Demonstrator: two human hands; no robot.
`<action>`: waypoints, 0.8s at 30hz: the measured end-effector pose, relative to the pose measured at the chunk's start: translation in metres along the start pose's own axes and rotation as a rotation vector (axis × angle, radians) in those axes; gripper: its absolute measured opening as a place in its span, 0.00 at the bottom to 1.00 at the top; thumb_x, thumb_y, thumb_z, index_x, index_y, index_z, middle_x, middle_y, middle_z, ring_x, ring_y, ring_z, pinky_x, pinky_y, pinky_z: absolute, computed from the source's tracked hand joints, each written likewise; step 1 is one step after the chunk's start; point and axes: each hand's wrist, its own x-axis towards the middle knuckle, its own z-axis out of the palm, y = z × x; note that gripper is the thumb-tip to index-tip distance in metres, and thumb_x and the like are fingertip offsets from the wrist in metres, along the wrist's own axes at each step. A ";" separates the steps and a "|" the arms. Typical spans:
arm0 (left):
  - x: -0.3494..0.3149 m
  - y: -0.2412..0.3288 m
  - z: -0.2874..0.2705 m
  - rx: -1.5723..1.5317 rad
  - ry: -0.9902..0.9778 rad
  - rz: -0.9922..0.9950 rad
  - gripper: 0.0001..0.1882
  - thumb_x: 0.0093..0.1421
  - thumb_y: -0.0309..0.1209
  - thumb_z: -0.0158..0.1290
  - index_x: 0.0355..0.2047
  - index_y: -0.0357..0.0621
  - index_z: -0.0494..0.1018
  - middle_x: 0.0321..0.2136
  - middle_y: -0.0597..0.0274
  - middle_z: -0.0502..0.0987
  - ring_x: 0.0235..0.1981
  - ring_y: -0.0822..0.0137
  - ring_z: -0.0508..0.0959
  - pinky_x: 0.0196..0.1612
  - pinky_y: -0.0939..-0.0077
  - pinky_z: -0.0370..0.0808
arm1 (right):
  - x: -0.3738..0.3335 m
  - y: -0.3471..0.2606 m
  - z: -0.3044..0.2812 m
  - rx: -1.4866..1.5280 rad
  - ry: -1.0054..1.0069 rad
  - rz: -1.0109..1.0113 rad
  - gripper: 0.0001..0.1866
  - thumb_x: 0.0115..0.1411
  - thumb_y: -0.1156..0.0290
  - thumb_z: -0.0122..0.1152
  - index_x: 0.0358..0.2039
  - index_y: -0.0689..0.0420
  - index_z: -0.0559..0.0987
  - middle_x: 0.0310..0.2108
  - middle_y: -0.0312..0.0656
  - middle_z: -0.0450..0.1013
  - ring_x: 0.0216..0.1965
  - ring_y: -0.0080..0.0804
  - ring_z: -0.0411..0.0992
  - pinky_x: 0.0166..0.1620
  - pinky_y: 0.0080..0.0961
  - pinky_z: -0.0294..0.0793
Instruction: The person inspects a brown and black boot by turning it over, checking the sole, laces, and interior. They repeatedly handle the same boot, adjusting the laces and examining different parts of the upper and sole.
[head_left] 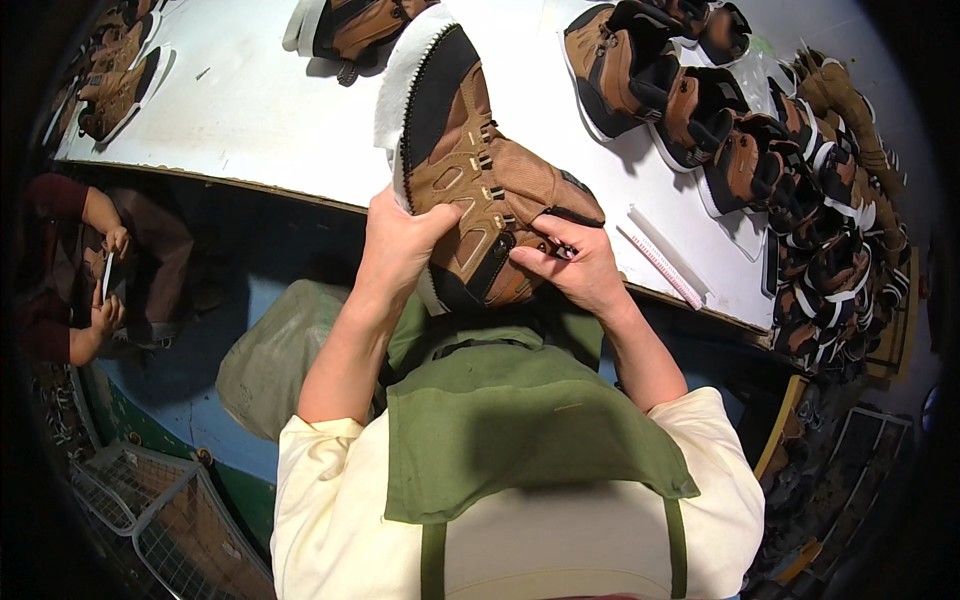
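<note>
A brown and black shoe upper [465, 185] is held up in front of me, over the near edge of the table. A white lining strip with a dark zigzag edge runs along its left side. My left hand [400, 240] is closed on that side, its thumb pressed on the brown panel. My right hand [585, 270] grips the upper near its tongue and collar, with thumb and fingers bent. A small dark piece with a metallic glint shows between those fingers; its kind I cannot make out.
The white table [270, 110] carries several brown and black shoe uppers [705, 110] at right, piled toward the far right edge. More lie at far left [120, 95]. A white and red ruler-like strip [662, 260] lies near the front edge. A co-worker's hands [112, 275] work at left.
</note>
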 end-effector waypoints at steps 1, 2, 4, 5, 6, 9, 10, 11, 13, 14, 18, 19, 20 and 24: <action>0.000 -0.001 0.000 -0.012 -0.004 0.000 0.18 0.51 0.21 0.54 0.43 0.29 0.72 0.36 0.58 0.78 0.35 0.72 0.77 0.41 0.78 0.74 | 0.000 0.000 0.000 0.006 0.000 -0.002 0.13 0.52 0.75 0.69 0.38 0.66 0.78 0.28 0.33 0.74 0.29 0.14 0.67 0.33 0.14 0.69; 0.001 -0.002 -0.001 -0.025 -0.007 -0.001 0.18 0.51 0.21 0.54 0.43 0.29 0.72 0.36 0.58 0.78 0.35 0.72 0.77 0.41 0.78 0.74 | 0.000 0.001 0.000 0.012 0.000 -0.003 0.13 0.52 0.75 0.69 0.38 0.66 0.78 0.28 0.33 0.74 0.29 0.14 0.67 0.33 0.14 0.69; 0.001 -0.002 -0.001 -0.050 -0.021 0.002 0.18 0.51 0.21 0.54 0.43 0.29 0.72 0.36 0.58 0.78 0.35 0.72 0.77 0.41 0.78 0.74 | 0.000 0.007 0.001 0.016 0.012 -0.045 0.14 0.53 0.74 0.68 0.40 0.65 0.78 0.26 0.31 0.73 0.26 0.13 0.64 0.29 0.13 0.65; 0.000 -0.001 -0.002 -0.063 -0.032 0.005 0.18 0.51 0.21 0.54 0.43 0.29 0.72 0.36 0.58 0.78 0.35 0.72 0.77 0.41 0.78 0.74 | 0.001 0.009 0.002 0.017 0.019 -0.067 0.15 0.54 0.73 0.68 0.40 0.65 0.79 0.25 0.30 0.72 0.24 0.12 0.62 0.27 0.13 0.63; 0.000 0.000 -0.002 -0.076 -0.042 0.007 0.17 0.51 0.21 0.54 0.43 0.29 0.72 0.36 0.58 0.78 0.35 0.72 0.77 0.40 0.78 0.74 | 0.001 0.009 0.001 0.012 0.020 -0.060 0.15 0.53 0.73 0.68 0.40 0.65 0.79 0.25 0.30 0.72 0.24 0.12 0.61 0.27 0.13 0.63; 0.001 -0.001 0.002 -0.054 -0.007 0.013 0.17 0.51 0.20 0.53 0.43 0.29 0.72 0.36 0.58 0.78 0.35 0.72 0.77 0.40 0.78 0.74 | 0.001 0.008 0.002 0.008 0.021 -0.059 0.15 0.53 0.73 0.68 0.40 0.65 0.79 0.24 0.29 0.71 0.24 0.12 0.61 0.27 0.13 0.63; 0.001 -0.001 0.002 -0.057 -0.005 0.008 0.17 0.51 0.20 0.52 0.43 0.29 0.72 0.36 0.58 0.78 0.35 0.72 0.77 0.41 0.78 0.74 | 0.001 0.006 0.002 0.007 0.024 -0.072 0.15 0.53 0.73 0.68 0.40 0.65 0.79 0.24 0.29 0.71 0.24 0.12 0.61 0.27 0.13 0.63; 0.002 -0.003 0.002 -0.060 -0.004 0.004 0.17 0.51 0.20 0.52 0.43 0.29 0.72 0.37 0.58 0.78 0.35 0.72 0.77 0.41 0.78 0.74 | 0.001 0.005 0.003 0.006 0.028 -0.085 0.15 0.53 0.73 0.68 0.40 0.64 0.79 0.24 0.29 0.71 0.24 0.12 0.61 0.27 0.13 0.63; 0.002 -0.004 0.001 -0.050 -0.010 0.000 0.17 0.51 0.20 0.50 0.43 0.29 0.72 0.37 0.57 0.78 0.36 0.71 0.77 0.41 0.77 0.74 | 0.001 0.006 0.002 0.027 0.024 -0.041 0.15 0.53 0.73 0.68 0.40 0.64 0.79 0.24 0.29 0.71 0.24 0.12 0.61 0.27 0.13 0.63; 0.002 -0.004 0.000 -0.037 -0.018 0.002 0.17 0.51 0.19 0.50 0.43 0.29 0.71 0.37 0.57 0.78 0.36 0.71 0.77 0.42 0.77 0.74 | 0.001 0.006 0.001 0.037 0.023 -0.019 0.15 0.53 0.73 0.68 0.40 0.64 0.79 0.24 0.29 0.71 0.24 0.12 0.61 0.27 0.13 0.63; 0.000 -0.001 -0.003 -0.083 -0.056 -0.002 0.18 0.49 0.19 0.47 0.43 0.28 0.71 0.37 0.57 0.77 0.36 0.71 0.77 0.43 0.77 0.74 | 0.001 0.008 0.001 0.069 0.037 -0.002 0.14 0.53 0.74 0.68 0.39 0.65 0.79 0.24 0.29 0.71 0.24 0.12 0.61 0.27 0.13 0.63; 0.000 -0.002 -0.004 -0.079 -0.057 -0.006 0.19 0.49 0.19 0.47 0.43 0.28 0.71 0.37 0.57 0.77 0.36 0.71 0.76 0.43 0.77 0.74 | 0.001 0.008 0.001 0.069 0.042 -0.002 0.14 0.53 0.74 0.68 0.39 0.65 0.79 0.24 0.29 0.71 0.24 0.12 0.61 0.27 0.13 0.63; 0.000 -0.006 -0.006 -0.075 -0.059 -0.010 0.19 0.49 0.18 0.46 0.43 0.28 0.70 0.37 0.57 0.77 0.36 0.71 0.76 0.43 0.77 0.74 | 0.001 0.008 0.000 0.068 0.046 -0.001 0.14 0.53 0.74 0.68 0.39 0.65 0.79 0.24 0.29 0.71 0.24 0.12 0.61 0.27 0.13 0.63; -0.004 -0.006 -0.005 -0.111 -0.040 -0.008 0.20 0.46 0.20 0.48 0.43 0.28 0.70 0.37 0.57 0.77 0.35 0.70 0.76 0.42 0.77 0.72 | 0.002 0.010 -0.004 0.012 0.047 -0.029 0.14 0.52 0.74 0.68 0.38 0.66 0.78 0.24 0.32 0.70 0.25 0.14 0.62 0.28 0.14 0.64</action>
